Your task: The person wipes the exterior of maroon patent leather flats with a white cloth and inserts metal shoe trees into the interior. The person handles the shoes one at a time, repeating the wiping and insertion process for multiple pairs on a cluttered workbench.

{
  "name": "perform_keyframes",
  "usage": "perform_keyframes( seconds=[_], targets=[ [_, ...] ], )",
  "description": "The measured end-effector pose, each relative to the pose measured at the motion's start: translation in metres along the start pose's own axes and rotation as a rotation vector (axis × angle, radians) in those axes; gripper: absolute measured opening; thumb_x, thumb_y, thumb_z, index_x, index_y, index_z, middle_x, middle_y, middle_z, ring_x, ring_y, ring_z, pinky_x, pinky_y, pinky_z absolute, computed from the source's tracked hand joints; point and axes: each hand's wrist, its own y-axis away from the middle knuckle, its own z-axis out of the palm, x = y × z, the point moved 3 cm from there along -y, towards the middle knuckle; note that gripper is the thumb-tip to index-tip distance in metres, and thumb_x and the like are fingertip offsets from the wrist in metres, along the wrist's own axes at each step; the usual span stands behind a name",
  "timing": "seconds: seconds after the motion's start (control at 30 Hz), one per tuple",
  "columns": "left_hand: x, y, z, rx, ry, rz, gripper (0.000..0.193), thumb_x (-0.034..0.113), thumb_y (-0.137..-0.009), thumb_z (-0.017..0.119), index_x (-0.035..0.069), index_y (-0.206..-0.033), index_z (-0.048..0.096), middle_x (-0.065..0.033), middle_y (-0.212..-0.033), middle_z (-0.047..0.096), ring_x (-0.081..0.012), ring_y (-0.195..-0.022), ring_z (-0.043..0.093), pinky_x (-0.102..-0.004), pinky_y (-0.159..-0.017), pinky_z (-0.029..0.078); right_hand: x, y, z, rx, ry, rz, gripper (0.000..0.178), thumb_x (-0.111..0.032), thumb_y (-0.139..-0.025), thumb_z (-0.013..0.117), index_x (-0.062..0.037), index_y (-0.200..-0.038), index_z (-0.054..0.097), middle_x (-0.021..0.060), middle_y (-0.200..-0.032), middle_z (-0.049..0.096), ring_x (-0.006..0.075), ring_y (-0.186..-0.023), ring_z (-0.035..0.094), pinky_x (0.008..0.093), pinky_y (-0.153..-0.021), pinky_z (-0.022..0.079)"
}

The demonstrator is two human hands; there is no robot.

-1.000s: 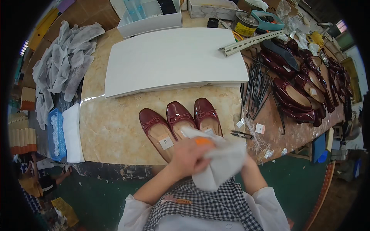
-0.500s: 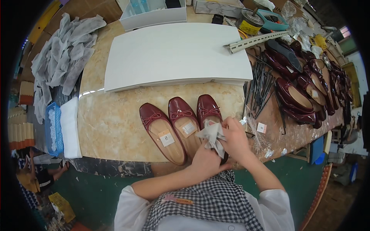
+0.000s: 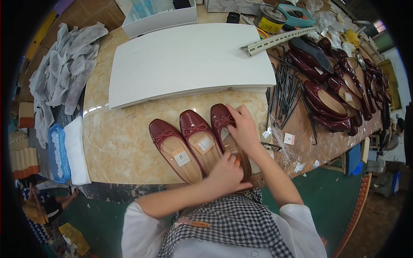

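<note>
While both hands bear on the right-hand shoe of a row of three, that shoe lies on the marbled tabletop near its front edge, toe pointing away from the person. The right hand grasps the toe end from the outer side, its thumb near the bow. The left hand is bent over the rear half of the same shoe, fingers curled inward; whether they grip anything cannot be told (a small orange patch shows at the fingers, its nature unclear).

Just to the left stand the middle shoe and the left-hand shoe, both burgundy, glossy, bowed at the front and bearing tags on their insoles.

Behind the row lies a stack of white sheets, a slotted metal strip resting over its far right corner. Black rods lie to the right, next to a heap of burgundy shoes. Snips lie near the right forearm. At far left are a blue basket, a folded white cloth and a pile of greyish sheer material.
</note>
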Motion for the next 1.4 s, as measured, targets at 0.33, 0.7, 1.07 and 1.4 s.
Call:
perform_keyframes(
  seconds=[0.33, 0.7, 1.07, 1.4],
  targets=[
    [-0.263, -0.016, -0.116, 0.645, -0.252, -0.764, 0.047, 0.037, -0.086, 0.06, 0.018, -0.129, 0.056, -0.017, -0.119, 0.055, -0.0373, -0.115, 0.048, -0.0549, -0.098, 0.036, -0.008, 0.059, -0.051, 0.029, -0.371, 0.123, 0.049, -0.005, -0.083, 0.066, -0.0036, -0.13, 0.054, 0.0119, -0.11, 0.058, 0.02, -0.095, 0.058, 0.0301, -0.082, 0.048],
    [-0.046, 0.043, -0.12, 0.896, 0.322, 0.044, 0.015, 0.021, -0.069, 0.071, 0.013, -0.081, 0.069, -0.0169, -0.116, 0.062, -0.028, -0.112, 0.057, -0.0454, -0.093, 0.044, -0.038, 0.067, -0.025, -0.298, -1.432, 0.506, 0.043, -0.012, -0.091, 0.057, -0.0026, -0.132, 0.049, 0.0128, -0.127, 0.056, 0.0172, -0.117, 0.053, 0.0315, -0.095, 0.046],
    [-0.081, 0.059, -0.03, 0.78, 2.008, -0.598, 0.044, 0.025, -0.1, 0.041, 0.002, -0.138, 0.042, -0.0162, -0.128, 0.055, -0.0261, -0.119, 0.053, -0.0343, -0.101, 0.04, -0.057, 0.017, -0.008, -0.237, -0.733, 0.177, 0.054, -0.001, -0.069, 0.07, -0.0007, -0.122, 0.057, 0.0174, -0.139, 0.046, 0.0265, -0.129, 0.045, 0.0368, -0.104, 0.039],
    [-0.007, 0.063, 0.001, 0.325, 0.078, -0.411, 0.056, 0.043, -0.083, 0.059, -0.01, -0.098, 0.065, -0.0255, -0.101, 0.063, -0.035, -0.109, 0.057, -0.0427, -0.105, 0.036, -0.067, 0.016, 0.025, -0.227, 0.186, -0.358, 0.034, -0.001, -0.068, 0.064, -0.0035, -0.101, 0.067, 0.0101, -0.091, 0.053, 0.0283, -0.087, 0.058, 0.0378, -0.073, 0.049]
  ],
)
